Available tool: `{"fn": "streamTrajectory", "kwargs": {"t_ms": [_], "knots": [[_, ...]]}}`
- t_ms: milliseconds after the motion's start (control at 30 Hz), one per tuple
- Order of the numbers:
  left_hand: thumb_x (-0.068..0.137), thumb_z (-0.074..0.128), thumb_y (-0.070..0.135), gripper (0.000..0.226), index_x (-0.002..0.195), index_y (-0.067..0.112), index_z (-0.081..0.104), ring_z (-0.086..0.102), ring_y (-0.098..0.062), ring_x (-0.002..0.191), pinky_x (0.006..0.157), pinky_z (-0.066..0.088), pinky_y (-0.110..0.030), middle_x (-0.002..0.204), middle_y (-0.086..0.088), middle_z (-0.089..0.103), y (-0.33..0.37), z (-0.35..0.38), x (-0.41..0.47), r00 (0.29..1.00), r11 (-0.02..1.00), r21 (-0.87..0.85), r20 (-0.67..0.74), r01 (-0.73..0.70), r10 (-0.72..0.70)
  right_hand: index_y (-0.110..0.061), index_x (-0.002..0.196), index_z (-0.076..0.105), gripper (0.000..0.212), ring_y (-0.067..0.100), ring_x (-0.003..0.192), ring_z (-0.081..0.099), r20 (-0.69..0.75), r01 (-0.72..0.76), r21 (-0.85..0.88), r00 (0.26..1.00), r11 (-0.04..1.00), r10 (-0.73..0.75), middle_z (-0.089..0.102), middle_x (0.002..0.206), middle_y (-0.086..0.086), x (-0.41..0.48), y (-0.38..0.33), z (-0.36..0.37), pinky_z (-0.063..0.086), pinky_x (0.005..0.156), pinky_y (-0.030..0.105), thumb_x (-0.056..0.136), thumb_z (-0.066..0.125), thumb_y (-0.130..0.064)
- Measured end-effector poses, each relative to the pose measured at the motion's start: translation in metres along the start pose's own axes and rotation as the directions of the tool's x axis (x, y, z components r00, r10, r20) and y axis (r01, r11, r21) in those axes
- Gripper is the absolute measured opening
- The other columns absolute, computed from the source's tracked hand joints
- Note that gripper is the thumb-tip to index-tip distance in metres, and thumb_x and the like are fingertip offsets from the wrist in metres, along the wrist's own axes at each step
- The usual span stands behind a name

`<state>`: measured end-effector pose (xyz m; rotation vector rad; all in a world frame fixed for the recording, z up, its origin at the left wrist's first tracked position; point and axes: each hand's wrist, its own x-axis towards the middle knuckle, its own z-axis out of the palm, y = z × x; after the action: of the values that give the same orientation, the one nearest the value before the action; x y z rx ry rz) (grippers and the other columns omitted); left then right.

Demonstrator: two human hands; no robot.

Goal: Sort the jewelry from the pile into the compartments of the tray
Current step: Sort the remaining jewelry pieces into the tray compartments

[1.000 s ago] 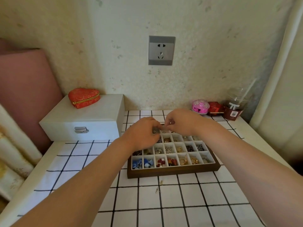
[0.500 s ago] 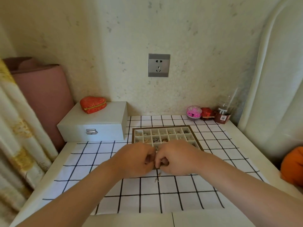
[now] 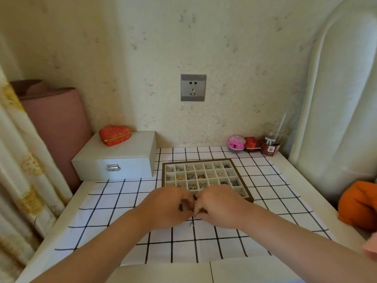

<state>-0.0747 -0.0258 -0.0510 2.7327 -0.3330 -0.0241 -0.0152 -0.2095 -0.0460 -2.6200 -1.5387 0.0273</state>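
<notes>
A brown wooden tray (image 3: 238, 172) with many small white compartments lies on the checked cloth, holding rings, beads and earrings. My left hand (image 3: 169, 206) and my right hand (image 3: 219, 207) meet over the tray's near edge, fingertips curled together around a tiny piece of jewelry (image 3: 195, 199) that is mostly hidden between them. Which hand holds it I cannot tell for sure; both pinch at it. One small loose metal piece (image 3: 190, 224) lies on the cloth just below my hands. The near rows of the tray are covered by my hands.
A white jewelry box (image 3: 122, 158) with a red heart pouch (image 3: 114, 135) stands at the left. A pink ball (image 3: 236, 142), a red packet (image 3: 252, 143) and a plastic cup (image 3: 271, 142) line the back right. An orange thing (image 3: 359, 203) sits at the right edge.
My head pulled back and up, so the view widened. My hands came from the tray's far rows toward me to its near edge, staying pinched together.
</notes>
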Motion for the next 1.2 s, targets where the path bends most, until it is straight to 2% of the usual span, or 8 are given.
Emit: {"fn": "streamTrajectory", "kwargs": {"t_ms": [133,233,400,500,667,867,1033,1200], "knots": [[0.087,0.072,0.032,0.005,0.092,0.033,0.072,0.065,0.001,0.076,0.077,0.053,-0.019,0.084,0.013,0.072,0.008,-0.005,0.01,0.983,0.902,-0.412,-0.065,0.132,-0.173,-0.035,0.094,0.08,0.012,0.002,0.08,0.063,-0.148,-0.161,0.206,0.97,0.965,0.194,0.073,0.088,-0.015,-0.001,0.007,-0.017,0.041,0.068,0.015,0.089,0.069,-0.039],[0.086,0.075,0.021,0.005,0.09,0.023,0.074,0.067,-0.003,0.067,0.063,0.052,-0.015,0.083,0.004,0.074,0.017,-0.013,0.02,0.929,0.712,-0.676,-0.11,0.19,-0.352,-0.035,0.085,0.08,0.003,-0.003,0.073,0.065,-0.176,-0.24,0.461,0.918,0.854,0.354,0.072,0.08,-0.019,0.002,0.016,-0.03,0.051,0.068,0.018,0.083,0.078,-0.035],[0.089,0.071,0.021,0.008,0.095,0.025,0.071,0.067,-0.007,0.072,0.063,0.054,-0.021,0.089,0.003,0.074,0.032,-0.016,0.048,0.876,0.548,-0.817,-0.122,0.179,-0.467,-0.03,0.083,0.08,0.006,-0.009,0.067,0.063,-0.169,-0.257,0.654,0.867,0.712,0.468,0.074,0.075,-0.017,0.009,0.044,-0.042,0.042,0.062,0.008,0.085,0.078,-0.024],[0.095,0.062,0.024,0.011,0.098,0.031,0.07,0.064,-0.004,0.089,0.072,0.048,-0.019,0.098,0.011,0.07,0.034,-0.013,0.073,0.88,0.702,-0.698,-0.235,0.143,-0.413,-0.033,0.089,0.078,0.008,-0.004,0.078,0.064,-0.202,-0.396,0.496,0.813,0.773,0.546,0.072,0.084,-0.019,0.012,0.076,-0.04,0.051,0.073,0.021,0.091,0.071,-0.032],[0.095,0.057,0.037,0.028,0.122,0.035,0.065,0.046,-0.013,0.124,0.102,0.036,-0.033,0.132,0.009,0.058,0.017,0.005,0.105,0.957,0.987,-0.105,-0.254,0.12,-0.143,-0.031,0.096,0.077,0.013,0.009,0.088,0.065,-0.097,-0.539,0.186,0.822,0.822,0.561,0.072,0.095,-0.014,0.018,0.107,-0.03,0.055,0.078,0.033,0.094,0.064,-0.033],[0.092,0.049,0.057,0.064,0.15,0.031,0.036,0.03,-0.022,0.142,0.115,0.027,-0.045,0.155,0.001,0.035,0.004,0.021,0.12,0.994,0.985,0.132,-0.032,0.106,-0.103,-0.032,0.097,0.074,0.016,0.013,0.086,0.062,-0.036,-0.497,-0.043,0.868,0.867,0.496,0.069,0.096,-0.01,0.037,0.111,-0.019,0.054,0.077,0.033,0.094,0.058,-0.031],[0.093,0.048,0.058,0.066,0.151,0.029,0.033,0.027,-0.022,0.143,0.116,0.027,-0.044,0.156,0.0,0.032,-0.003,0.026,0.118,0.998,0.984,0.167,-0.033,0.062,-0.057,-0.033,0.081,0.07,0.017,0.014,0.078,0.061,-0.013,-0.483,-0.134,0.874,0.865,0.486,0.064,0.081,-0.008,0.046,0.113,-0.017,0.048,0.067,0.029,0.091,0.058,-0.027],[0.096,0.046,0.055,0.059,0.149,0.031,0.037,0.028,-0.019,0.141,0.114,0.027,-0.044,0.154,0.003,0.035,-0.005,0.024,0.11,0.997,0.99,0.128,-0.053,0.06,-0.053,-0.031,0.097,0.076,0.013,0.013,0.083,0.065,0.006,-0.489,-0.111,0.87,0.865,0.492,0.072,0.093,-0.008,0.046,0.108,-0.022,0.056,0.074,0.033,0.091,0.064,-0.031]]}}
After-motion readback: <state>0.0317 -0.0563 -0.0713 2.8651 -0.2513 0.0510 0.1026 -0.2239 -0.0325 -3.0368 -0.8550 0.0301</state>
